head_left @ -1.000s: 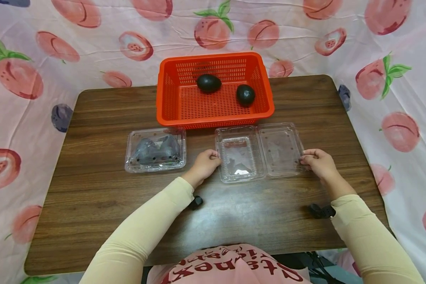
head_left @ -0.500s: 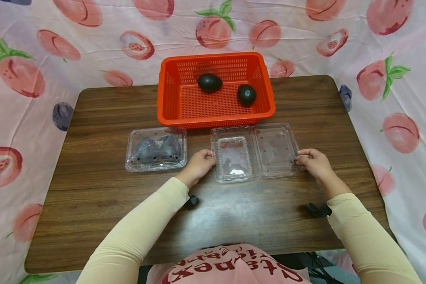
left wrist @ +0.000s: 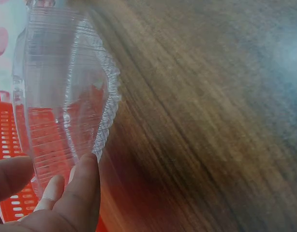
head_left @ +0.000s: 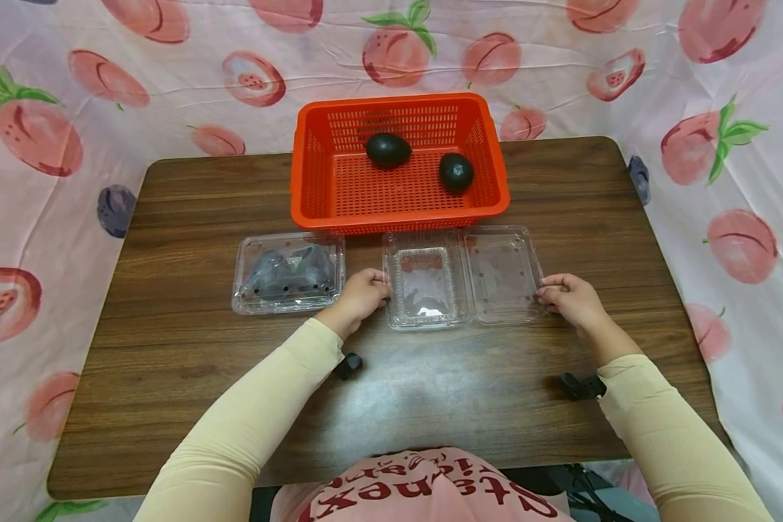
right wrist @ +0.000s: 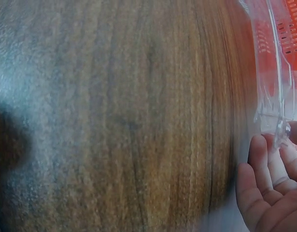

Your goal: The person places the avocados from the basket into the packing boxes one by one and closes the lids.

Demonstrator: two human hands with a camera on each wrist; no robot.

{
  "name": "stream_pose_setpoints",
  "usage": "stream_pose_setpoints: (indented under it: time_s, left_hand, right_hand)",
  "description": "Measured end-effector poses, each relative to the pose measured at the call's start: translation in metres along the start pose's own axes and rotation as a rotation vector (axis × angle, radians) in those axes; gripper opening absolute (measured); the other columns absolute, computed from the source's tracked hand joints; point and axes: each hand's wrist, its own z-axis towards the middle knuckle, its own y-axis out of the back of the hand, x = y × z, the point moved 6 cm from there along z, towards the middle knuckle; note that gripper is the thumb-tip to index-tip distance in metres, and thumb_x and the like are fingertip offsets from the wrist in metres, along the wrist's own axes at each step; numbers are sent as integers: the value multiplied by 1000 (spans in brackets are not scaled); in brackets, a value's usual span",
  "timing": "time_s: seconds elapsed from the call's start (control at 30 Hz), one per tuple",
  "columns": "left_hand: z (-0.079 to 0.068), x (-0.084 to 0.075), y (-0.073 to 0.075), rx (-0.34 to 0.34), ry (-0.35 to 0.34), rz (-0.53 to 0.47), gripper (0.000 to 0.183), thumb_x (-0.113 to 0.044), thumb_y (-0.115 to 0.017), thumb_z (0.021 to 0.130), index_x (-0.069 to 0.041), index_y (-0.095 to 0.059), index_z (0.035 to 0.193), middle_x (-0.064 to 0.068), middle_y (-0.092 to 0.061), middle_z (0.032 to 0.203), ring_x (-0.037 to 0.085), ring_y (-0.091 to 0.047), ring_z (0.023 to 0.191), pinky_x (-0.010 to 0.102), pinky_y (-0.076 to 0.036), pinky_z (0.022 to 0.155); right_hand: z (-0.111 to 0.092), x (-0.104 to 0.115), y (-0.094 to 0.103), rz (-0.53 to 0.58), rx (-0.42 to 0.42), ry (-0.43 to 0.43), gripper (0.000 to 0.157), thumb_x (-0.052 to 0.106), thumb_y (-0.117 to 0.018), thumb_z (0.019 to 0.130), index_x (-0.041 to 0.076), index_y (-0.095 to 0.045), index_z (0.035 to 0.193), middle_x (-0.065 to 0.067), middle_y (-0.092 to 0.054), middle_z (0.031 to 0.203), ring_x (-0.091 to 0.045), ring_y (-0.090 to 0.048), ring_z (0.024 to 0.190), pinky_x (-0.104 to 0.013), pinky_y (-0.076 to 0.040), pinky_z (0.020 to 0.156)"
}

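An opened clear plastic clamshell container (head_left: 426, 279) lies on the table, its base on the left and its lid (head_left: 502, 275) folded out to the right. My left hand (head_left: 365, 293) pinches the base's left rim between thumb and fingers; the left wrist view shows the fingertips (left wrist: 85, 169) against its ribbed wall. With my right hand (head_left: 574, 297) I pinch the lid's right edge, and in the right wrist view the fingers (right wrist: 259, 150) curl at the lid's corner. Nothing lies inside the opened container.
Directly behind the container stands an orange-red basket (head_left: 398, 221) holding two dark avocados (head_left: 388, 150). To the left sits a closed clamshell (head_left: 289, 274) with dark fruit inside. Patterned cloth (head_left: 189, 72) hangs round the wooden table (head_left: 189, 377).
Both hands have shifted a little to the left, carrying the opened container with them, so it sits nearer the closed clamshell. The basket and its avocados stay put.
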Motion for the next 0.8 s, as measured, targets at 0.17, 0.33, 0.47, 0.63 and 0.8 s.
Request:
stream_pose_setpoints:
  time_s: [0.17,0.33,0.47,0.63,0.8]
  left_hand:
    - [2,-2,3,-5,31,-23,26,6,-48,89,9,-51,115,17,-60,103,13,-54,81,29,-49,80]
    - [2,-4,5,-8,38,-26,31,6,-48,90,10,-49,121,20,-59,109,13,-53,81,30,-49,82]
    - [1,-5,5,3,42,-20,32,6,-48,90,10,-47,122,21,-58,110,13,-53,82,35,-49,86]
    - [2,-7,6,12,27,8,30,5,-51,90,10,-48,120,17,-58,102,13,-52,77,38,-49,84]
    - [4,-7,8,19,22,49,29,6,-53,90,10,-49,118,15,-59,98,13,-52,77,37,-49,82]
  right_hand:
    - [3,0,-2,-28,13,-5,39,8,-49,97,-13,-42,129,6,-65,93,5,-57,78,-17,-48,72]
    - [6,3,-3,-42,18,-8,38,8,-49,97,-13,-43,129,1,-66,98,5,-57,79,-18,-48,72]
    - [7,5,-4,-45,20,-11,37,7,-48,97,-13,-44,128,1,-66,96,5,-57,78,-18,-48,72]
    - [8,6,-4,-47,27,-12,35,5,-46,96,-14,-45,126,2,-66,94,4,-57,78,-19,-49,71]
    - [9,6,-4,-72,41,-17,36,5,-46,95,-13,-46,126,0,-66,96,2,-57,78,-20,-49,71]
